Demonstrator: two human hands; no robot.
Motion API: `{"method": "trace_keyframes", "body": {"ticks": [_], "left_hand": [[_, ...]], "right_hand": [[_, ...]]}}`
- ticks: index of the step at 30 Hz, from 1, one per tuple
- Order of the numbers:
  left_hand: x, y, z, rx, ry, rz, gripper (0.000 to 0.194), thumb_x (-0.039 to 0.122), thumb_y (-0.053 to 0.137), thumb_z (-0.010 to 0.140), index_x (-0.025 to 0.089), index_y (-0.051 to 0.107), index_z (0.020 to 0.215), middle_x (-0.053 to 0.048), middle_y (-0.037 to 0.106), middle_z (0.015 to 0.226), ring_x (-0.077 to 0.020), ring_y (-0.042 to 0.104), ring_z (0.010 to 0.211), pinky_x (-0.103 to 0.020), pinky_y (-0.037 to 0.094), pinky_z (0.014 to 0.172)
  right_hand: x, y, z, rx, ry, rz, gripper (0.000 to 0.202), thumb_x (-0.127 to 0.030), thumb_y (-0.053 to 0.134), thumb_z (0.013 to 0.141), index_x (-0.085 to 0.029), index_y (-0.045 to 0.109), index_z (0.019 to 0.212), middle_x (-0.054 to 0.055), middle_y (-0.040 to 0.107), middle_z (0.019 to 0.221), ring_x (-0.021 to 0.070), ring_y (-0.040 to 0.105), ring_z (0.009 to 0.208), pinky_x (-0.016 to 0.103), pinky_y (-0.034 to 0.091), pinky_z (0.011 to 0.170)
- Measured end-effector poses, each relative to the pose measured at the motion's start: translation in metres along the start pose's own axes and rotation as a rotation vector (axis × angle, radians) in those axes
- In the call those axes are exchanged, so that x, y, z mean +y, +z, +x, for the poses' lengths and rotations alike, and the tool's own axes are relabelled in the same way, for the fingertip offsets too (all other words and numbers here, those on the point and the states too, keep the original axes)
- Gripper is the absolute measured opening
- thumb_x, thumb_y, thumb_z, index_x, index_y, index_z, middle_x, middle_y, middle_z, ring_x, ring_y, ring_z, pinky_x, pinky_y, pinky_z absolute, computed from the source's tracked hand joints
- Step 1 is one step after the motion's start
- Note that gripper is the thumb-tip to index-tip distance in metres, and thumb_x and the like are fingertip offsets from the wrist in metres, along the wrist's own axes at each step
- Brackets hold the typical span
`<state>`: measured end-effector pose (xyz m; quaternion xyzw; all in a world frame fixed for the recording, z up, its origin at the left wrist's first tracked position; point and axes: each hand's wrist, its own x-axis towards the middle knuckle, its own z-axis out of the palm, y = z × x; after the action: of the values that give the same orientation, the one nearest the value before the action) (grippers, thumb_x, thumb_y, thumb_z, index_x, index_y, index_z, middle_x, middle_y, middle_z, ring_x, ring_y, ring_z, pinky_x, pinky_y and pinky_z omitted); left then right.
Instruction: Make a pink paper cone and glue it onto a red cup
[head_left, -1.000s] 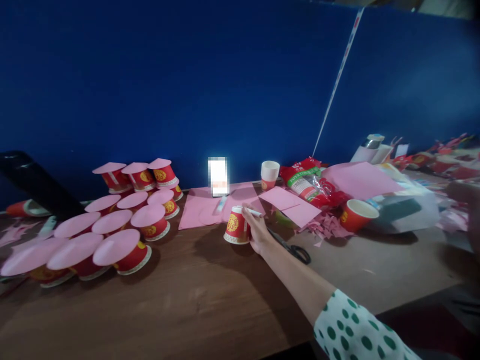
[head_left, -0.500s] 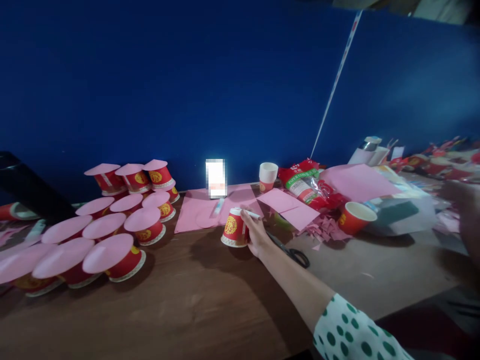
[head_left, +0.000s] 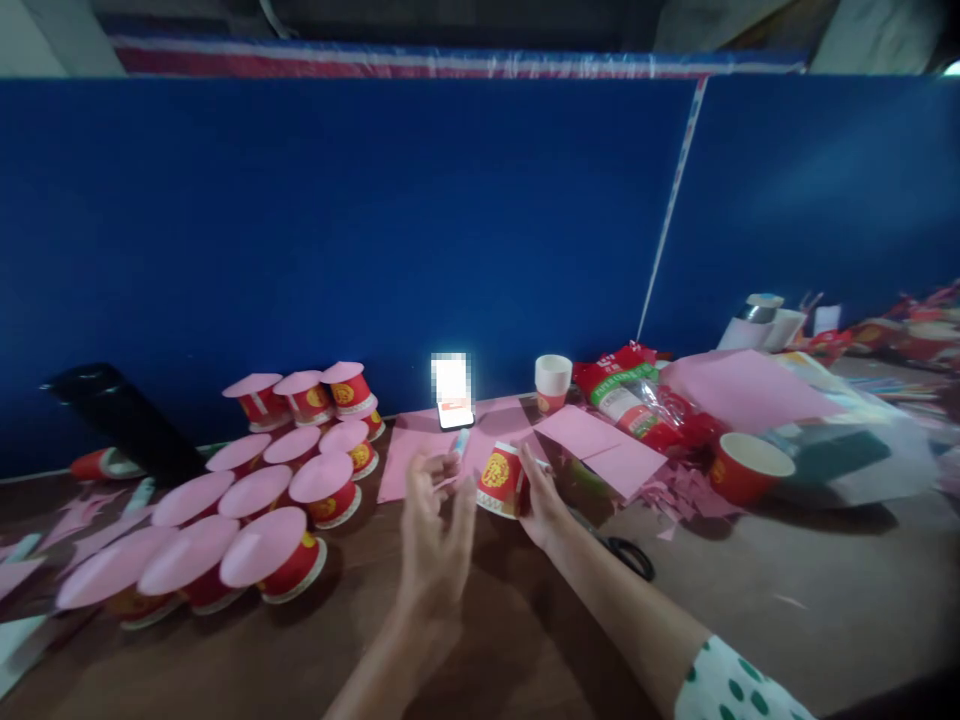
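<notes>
My right hand (head_left: pixel 543 505) is closed around the side of a red paper cup (head_left: pixel 500 480), which is upside down and tilted, with a gold emblem facing me. My left hand (head_left: pixel 435 515) is just left of this cup, fingers apart and holding nothing I can see. Past the fingers, a whitish tube (head_left: pixel 460 440) lies on a pink paper sheet (head_left: pixel 397 450). A phone (head_left: pixel 457 415) with a bright, blurred-out screen leans against the blue wall behind it. Black-handled scissors (head_left: pixel 630 558) lie beside my right forearm, partly hidden by it.
At left stand several upturned red cups topped with pink paper cones (head_left: pixel 264 547), near a dark cylinder (head_left: pixel 124 420). On the right are a white-topped cup (head_left: pixel 553 378), a red plastic packet (head_left: pixel 637 395), pink sheets (head_left: pixel 596 448), paper scraps (head_left: pixel 686 495) and an upright red cup (head_left: pixel 750 468).
My left hand has come into view and moved up beside the cup. My right hand still holds the cup. The camera view has tilted upward and shifted left.
</notes>
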<state>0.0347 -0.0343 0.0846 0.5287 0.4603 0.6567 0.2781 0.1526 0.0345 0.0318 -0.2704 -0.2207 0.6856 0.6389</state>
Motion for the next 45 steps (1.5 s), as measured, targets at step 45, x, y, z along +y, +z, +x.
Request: {"method": "trace_keyframes", "body": {"ticks": [45], "left_hand": [[-0.055, -0.018, 0.008, -0.128, -0.816, -1.152, 0.038, 0.038, 0.045, 0.084, 0.017, 0.058, 0.113, -0.01, 0.066, 0.105, -0.0223, 0.057, 0.104, -0.039, 0.038, 0.098]], "right_hand": [[0.0, 0.016, -0.022, -0.242, -0.03, -0.238, 0.04, -0.026, 0.073, 0.067, -0.027, 0.057, 0.104, 0.004, 0.062, 0.107, 0.0217, 0.054, 0.105, 0.039, 0.038, 0.094]]}}
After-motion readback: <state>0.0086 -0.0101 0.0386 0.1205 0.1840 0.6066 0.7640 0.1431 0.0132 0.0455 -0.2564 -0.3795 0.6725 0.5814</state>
